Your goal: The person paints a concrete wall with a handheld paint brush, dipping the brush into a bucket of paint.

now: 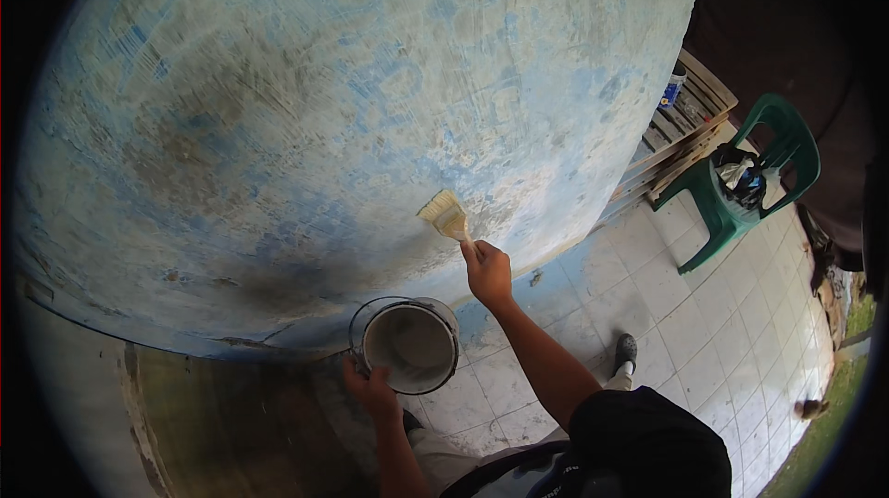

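My right hand (488, 274) grips the handle of a flat paintbrush (446, 213), its pale bristles at the face of a worn, blue-stained wall (333, 102); whether they touch it I cannot tell. Lower down, my left hand (375, 387) holds a bucket (410, 347) by its side and rim, with the wire handle over the far edge. The bucket's inside looks greyish white; how much it holds is not clear. Dark smudges, scratches and flaking paint mark the wall.
A green plastic chair (778, 143) with a black plastic bag (742, 178) on its seat stands at the right. Behind it is a slatted wooden bench (684, 116) bearing a paint can (672, 88). Pale floor tiles (639, 269) run along the wall's foot.
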Motion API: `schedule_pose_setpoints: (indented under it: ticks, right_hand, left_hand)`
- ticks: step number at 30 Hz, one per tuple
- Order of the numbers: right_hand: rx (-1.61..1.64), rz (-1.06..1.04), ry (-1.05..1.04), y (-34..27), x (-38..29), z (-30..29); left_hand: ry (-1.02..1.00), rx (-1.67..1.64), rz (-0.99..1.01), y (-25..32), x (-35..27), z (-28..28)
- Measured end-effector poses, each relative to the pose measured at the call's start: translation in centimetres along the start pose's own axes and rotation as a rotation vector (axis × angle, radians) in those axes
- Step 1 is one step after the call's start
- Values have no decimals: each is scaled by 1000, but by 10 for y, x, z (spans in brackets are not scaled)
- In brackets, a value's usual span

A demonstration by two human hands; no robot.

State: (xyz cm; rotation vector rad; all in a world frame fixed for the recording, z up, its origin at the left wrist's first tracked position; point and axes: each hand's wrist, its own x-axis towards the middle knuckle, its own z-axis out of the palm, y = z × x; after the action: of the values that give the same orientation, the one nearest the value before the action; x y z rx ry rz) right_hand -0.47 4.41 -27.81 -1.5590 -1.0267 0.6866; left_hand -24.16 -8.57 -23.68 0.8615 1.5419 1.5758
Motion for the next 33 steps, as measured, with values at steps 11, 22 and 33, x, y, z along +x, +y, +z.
schedule_pose_setpoints:
  ticks: [11,22,33]
  right_hand:
    - [-85,297,96,82,-37,71]
    - [164,-57,-47,-61,-38,65]
    - [-321,421,101,160,-55,101]
  left_hand:
    - [62,-22,-88,-20,6,-58]
    - [197,-124,-86,-4,9,-61]
    - [37,-79,-61,-43,33,-88]
